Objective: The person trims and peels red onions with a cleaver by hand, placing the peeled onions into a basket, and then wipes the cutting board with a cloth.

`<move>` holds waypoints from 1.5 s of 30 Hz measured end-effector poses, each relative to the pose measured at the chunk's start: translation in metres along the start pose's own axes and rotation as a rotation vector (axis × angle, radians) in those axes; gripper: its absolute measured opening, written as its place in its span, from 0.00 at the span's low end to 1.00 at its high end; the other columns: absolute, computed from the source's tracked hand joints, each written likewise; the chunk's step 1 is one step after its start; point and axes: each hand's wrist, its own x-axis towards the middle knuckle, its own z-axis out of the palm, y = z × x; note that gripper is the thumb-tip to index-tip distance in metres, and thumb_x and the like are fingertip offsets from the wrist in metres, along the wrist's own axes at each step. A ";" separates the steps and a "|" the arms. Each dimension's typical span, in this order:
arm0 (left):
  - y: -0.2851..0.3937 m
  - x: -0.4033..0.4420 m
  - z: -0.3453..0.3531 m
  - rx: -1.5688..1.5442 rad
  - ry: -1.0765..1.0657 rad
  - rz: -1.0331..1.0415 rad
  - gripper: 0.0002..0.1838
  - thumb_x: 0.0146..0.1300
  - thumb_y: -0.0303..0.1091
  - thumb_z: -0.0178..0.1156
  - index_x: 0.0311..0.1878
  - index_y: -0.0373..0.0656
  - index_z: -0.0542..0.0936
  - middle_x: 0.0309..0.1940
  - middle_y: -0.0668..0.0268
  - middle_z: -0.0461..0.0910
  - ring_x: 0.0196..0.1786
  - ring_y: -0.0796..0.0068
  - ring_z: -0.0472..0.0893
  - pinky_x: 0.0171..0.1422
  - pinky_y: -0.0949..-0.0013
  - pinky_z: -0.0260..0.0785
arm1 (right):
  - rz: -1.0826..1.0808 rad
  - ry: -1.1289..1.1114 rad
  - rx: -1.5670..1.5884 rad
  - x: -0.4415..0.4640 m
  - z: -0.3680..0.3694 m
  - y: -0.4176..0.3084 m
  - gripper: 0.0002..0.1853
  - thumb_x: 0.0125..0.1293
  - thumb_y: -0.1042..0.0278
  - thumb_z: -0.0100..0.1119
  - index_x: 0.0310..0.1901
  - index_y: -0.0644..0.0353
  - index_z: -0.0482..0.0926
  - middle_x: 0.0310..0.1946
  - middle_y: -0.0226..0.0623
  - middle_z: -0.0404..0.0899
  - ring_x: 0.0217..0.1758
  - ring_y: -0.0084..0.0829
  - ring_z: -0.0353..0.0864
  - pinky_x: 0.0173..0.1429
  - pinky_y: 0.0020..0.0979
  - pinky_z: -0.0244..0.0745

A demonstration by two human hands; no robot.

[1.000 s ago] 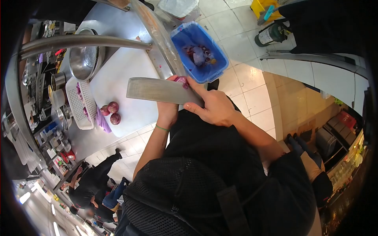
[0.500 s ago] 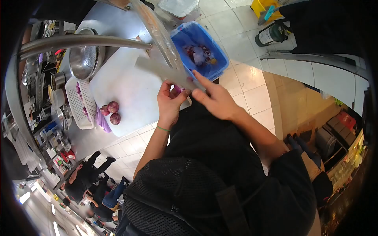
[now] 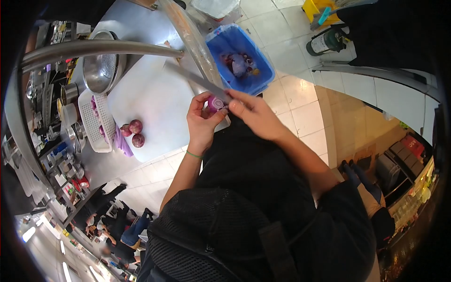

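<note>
My left hand (image 3: 202,121) is closed around a red onion (image 3: 216,104), whose cut face with pale rings shows between the fingers. In my right hand (image 3: 253,114) is a knife (image 3: 196,81), its broad blade pointing up and left, close by the onion. The knife's handle is hidden in my fingers. Both hands are over the near right edge of the white cutting board (image 3: 157,89). A few whole red onions (image 3: 136,126) lie on the board's left part, beside a purple cloth (image 3: 123,144).
A blue bin (image 3: 263,70) with onion scraps stands on the floor past my hands. Left of the board are a white perforated basket (image 3: 89,122) and metal bowls (image 3: 96,77). A metal rail (image 3: 108,48) crosses above the board. Other people (image 3: 112,230) stand at lower left.
The onion's cut face has come into view in my left hand. My right hand and the knife have shifted slightly, and the blade looks less smeared. People at lower left have moved.
</note>
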 end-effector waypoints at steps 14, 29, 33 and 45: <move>0.016 0.003 -0.002 -0.492 -0.076 -0.188 0.30 0.71 0.31 0.58 0.74 0.36 0.66 0.65 0.53 0.75 0.57 0.62 0.82 0.68 0.61 0.74 | -0.038 0.057 0.255 0.020 0.004 0.021 0.36 0.81 0.44 0.51 0.79 0.61 0.62 0.39 0.34 0.81 0.36 0.24 0.76 0.41 0.30 0.71; 0.056 -0.011 -0.123 -0.368 0.279 0.055 0.25 0.67 0.26 0.58 0.69 0.40 0.74 0.46 0.65 0.80 0.39 0.74 0.77 0.45 0.68 0.70 | 0.020 0.033 -0.315 0.022 0.001 0.015 0.41 0.76 0.47 0.55 0.83 0.55 0.53 0.41 0.59 0.86 0.41 0.55 0.86 0.50 0.44 0.77; 0.105 -0.006 -0.238 -0.268 0.750 0.389 0.23 0.68 0.22 0.60 0.66 0.41 0.72 0.48 0.63 0.80 0.44 0.72 0.81 0.49 0.69 0.77 | -0.075 0.046 -0.354 0.023 0.005 0.030 0.40 0.77 0.46 0.54 0.82 0.56 0.54 0.32 0.54 0.84 0.35 0.47 0.85 0.45 0.40 0.76; 0.033 -0.005 -0.077 0.180 0.037 0.104 0.21 0.76 0.49 0.61 0.56 0.39 0.82 0.42 0.68 0.84 0.43 0.77 0.82 0.46 0.70 0.77 | -0.026 0.034 -0.714 0.012 0.007 -0.025 0.49 0.73 0.38 0.56 0.84 0.54 0.45 0.27 0.60 0.83 0.30 0.64 0.83 0.38 0.58 0.75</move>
